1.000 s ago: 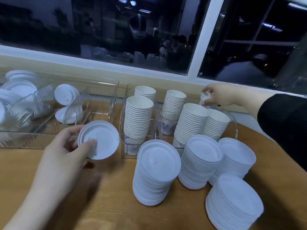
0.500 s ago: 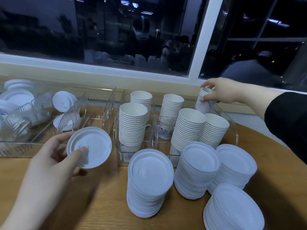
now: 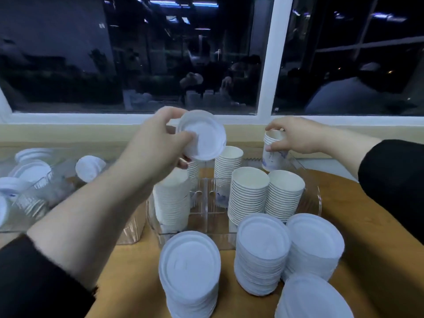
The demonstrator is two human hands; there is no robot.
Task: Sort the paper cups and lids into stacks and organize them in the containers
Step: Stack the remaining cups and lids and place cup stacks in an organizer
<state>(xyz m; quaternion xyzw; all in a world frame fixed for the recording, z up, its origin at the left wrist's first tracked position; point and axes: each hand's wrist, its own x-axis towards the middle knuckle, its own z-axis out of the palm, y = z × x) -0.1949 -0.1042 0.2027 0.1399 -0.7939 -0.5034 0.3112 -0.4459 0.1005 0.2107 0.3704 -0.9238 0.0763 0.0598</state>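
Left hand [image 3: 158, 143]: grip pinches one lid [image 3: 202, 135] by its rim, raised above the cup stacks [image 3: 249, 193], likely to keep clear of them
Right hand [image 3: 296, 135]: grip curled round a short cup stack [image 3: 274, 152], just above the clear container [image 3: 317, 198]
Room: lid stacks [image 3: 190, 267] crowd the worktop [image 3: 367, 237] below both grips; open air above

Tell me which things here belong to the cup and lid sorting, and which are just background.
Job:
left hand holding a lid
right hand holding a short cup stack
cup stacks
lid stacks
clear containers

Background:
window frame
wooden table
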